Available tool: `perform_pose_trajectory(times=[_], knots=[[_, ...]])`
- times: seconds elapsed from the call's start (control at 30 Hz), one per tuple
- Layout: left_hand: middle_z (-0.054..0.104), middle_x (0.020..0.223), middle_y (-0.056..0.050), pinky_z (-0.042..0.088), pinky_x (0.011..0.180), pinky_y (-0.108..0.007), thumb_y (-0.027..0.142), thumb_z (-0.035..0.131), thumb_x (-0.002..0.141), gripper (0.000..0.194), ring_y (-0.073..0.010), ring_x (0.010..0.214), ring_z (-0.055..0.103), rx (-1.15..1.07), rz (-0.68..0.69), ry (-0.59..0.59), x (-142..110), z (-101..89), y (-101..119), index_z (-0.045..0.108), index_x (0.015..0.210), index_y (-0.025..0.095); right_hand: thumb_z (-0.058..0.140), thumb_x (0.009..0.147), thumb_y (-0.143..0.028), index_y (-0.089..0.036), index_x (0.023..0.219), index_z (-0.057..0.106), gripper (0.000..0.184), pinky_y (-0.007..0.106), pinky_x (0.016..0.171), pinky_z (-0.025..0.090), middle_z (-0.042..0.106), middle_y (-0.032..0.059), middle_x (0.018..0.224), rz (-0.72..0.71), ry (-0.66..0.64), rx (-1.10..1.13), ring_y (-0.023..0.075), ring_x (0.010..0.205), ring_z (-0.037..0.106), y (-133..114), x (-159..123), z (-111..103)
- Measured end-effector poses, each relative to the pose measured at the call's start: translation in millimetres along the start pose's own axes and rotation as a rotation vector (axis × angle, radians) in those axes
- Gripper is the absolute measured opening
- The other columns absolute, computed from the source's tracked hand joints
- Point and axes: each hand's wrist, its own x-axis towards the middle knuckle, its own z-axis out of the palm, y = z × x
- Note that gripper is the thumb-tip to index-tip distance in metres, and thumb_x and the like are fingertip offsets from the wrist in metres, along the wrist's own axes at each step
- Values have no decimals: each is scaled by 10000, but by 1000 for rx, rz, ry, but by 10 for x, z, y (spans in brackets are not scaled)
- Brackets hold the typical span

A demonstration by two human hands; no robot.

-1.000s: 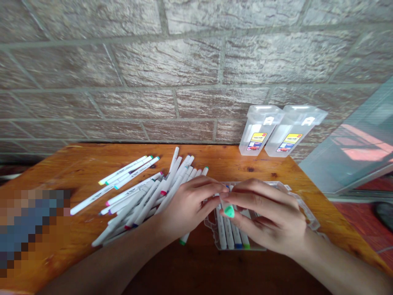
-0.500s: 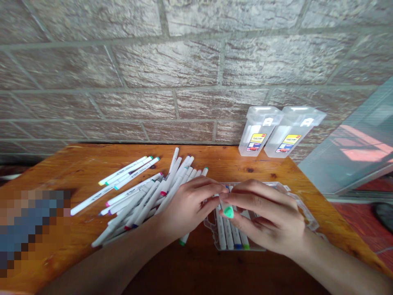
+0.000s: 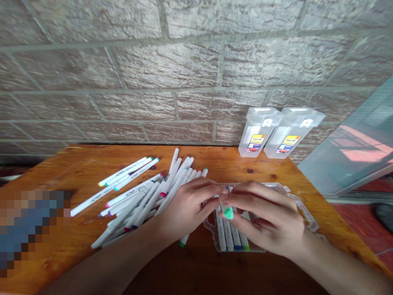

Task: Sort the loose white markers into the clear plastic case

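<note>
A white marker with a bright green end (image 3: pixel 228 213) is held over the clear plastic case (image 3: pixel 256 250), its green end pointing toward me. My right hand (image 3: pixel 267 219) is closed on it, with thumb and fingers pinched around the barrel. From the other side my left hand (image 3: pixel 195 203) also pinches at the marker, its fingertips meeting those of the right; most of the barrel is hidden. Several white markers (image 3: pixel 229 235) lie side by side in the case below, two of them with blue and lime ends. The back of the case is partly covered by my right hand.
A loose pile of white markers (image 3: pixel 147 200) with coloured ends lies left of my hands. Several more markers (image 3: pixel 129 172) lie farther left. Two translucent marker boxes (image 3: pixel 258 133) stand at the table's back right, against the brick wall (image 3: pixel 190 65). A blurred-out object (image 3: pixel 30 229) is at the left.
</note>
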Motion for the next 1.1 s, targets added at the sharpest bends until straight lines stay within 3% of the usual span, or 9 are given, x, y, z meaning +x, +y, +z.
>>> perform_pose_trajectory(times=[0.17,0.63,1.1], knots=[[778,1015,-67,576,864,-295,165,649,954,103,-189,948,728,6,-3,2,-8,3,4,717,1030,179,711,879,-67,-161,1100,762,246,264,689,622,752,102,947,-4,15,1,167,758,729,6,-1,4],[774,1015,-59,552,870,-253,132,688,921,113,-167,945,715,12,11,10,-8,-1,2,724,1025,153,717,861,-25,-80,1032,769,186,235,765,607,739,127,957,-5,12,32,149,808,718,12,-12,14],[773,1020,-59,540,890,-262,113,666,930,112,-173,959,713,-5,0,-4,-7,-1,7,722,1020,149,724,864,-37,-85,1057,770,205,236,771,609,741,119,952,1,12,24,148,804,716,9,-26,14]])
